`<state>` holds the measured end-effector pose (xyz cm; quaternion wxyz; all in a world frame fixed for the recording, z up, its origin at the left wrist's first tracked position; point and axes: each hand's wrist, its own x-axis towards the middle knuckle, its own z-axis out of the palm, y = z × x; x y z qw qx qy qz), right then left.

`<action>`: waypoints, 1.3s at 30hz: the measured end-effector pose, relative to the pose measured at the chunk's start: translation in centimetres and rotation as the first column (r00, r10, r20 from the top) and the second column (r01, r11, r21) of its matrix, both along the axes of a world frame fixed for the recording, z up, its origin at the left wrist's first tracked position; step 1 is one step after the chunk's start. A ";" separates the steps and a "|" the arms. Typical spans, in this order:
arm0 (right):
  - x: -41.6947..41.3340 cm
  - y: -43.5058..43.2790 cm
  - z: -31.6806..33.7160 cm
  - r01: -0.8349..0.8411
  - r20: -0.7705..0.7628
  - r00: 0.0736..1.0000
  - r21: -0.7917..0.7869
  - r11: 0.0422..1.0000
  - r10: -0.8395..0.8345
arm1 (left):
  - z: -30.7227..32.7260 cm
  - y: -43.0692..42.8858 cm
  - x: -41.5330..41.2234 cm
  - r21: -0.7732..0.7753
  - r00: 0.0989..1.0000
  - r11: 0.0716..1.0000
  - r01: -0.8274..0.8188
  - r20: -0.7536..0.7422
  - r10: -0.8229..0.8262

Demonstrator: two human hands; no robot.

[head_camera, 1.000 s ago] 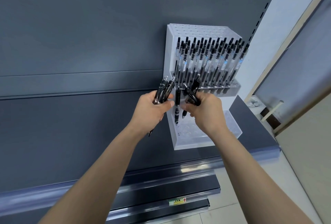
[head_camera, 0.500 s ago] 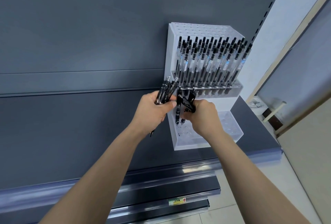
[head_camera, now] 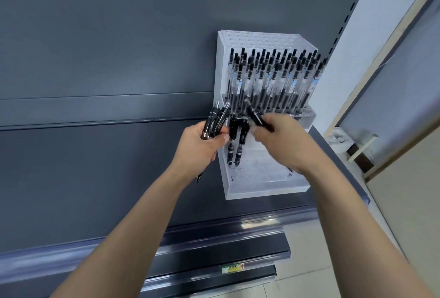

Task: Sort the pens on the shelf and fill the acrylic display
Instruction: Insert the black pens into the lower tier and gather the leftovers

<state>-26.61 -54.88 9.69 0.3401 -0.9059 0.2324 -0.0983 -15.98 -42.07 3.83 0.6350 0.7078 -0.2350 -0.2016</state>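
The right hand (head_camera: 283, 145) has been shifted toward 3 o'clock, one black pen (head_camera: 256, 116) pinched. Two seated pens (head_camera: 232, 135) are counted, one bundle (head_camera: 215, 121) gripped by the left hand (head_camera: 202, 147).

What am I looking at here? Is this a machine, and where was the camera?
No machine: a person is working with bare hands, and the single picture comes from a camera worn on their head, looking forward and down. On the dark grey shelf stands a clear acrylic display with two tiers. The upper tier is packed with upright pens. In the lower tier only two black pens stand, at its left end. The left hand grips a bundle of black pens. The right hand pinches a single black pen in front of the display, probably to slot it in next.
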 end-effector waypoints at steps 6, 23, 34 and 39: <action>-0.5 -0.4 0.9 0.046 0.159 0.987 -0.056 0.997 -0.037 | 0.2 -0.3 -0.4 -0.007 1.000 1.000 -0.003 0.020 0.003; 1.1 -0.8 -2.9 0.105 0.017 0.994 -0.110 0.988 -0.104 | 3.0 -0.2 -1.7 -0.104 0.989 0.993 0.057 0.141 -0.042; 0.5 -0.8 -1.1 0.108 -0.031 0.992 -0.288 0.952 -0.122 | 1.9 0.1 -0.9 -0.075 0.996 0.997 -0.030 0.081 0.036; 0.9 0.4 1.4 0.087 0.191 0.981 -0.313 0.946 -0.027 | 2.1 -0.1 -0.9 -0.095 0.996 0.995 -0.033 0.078 0.040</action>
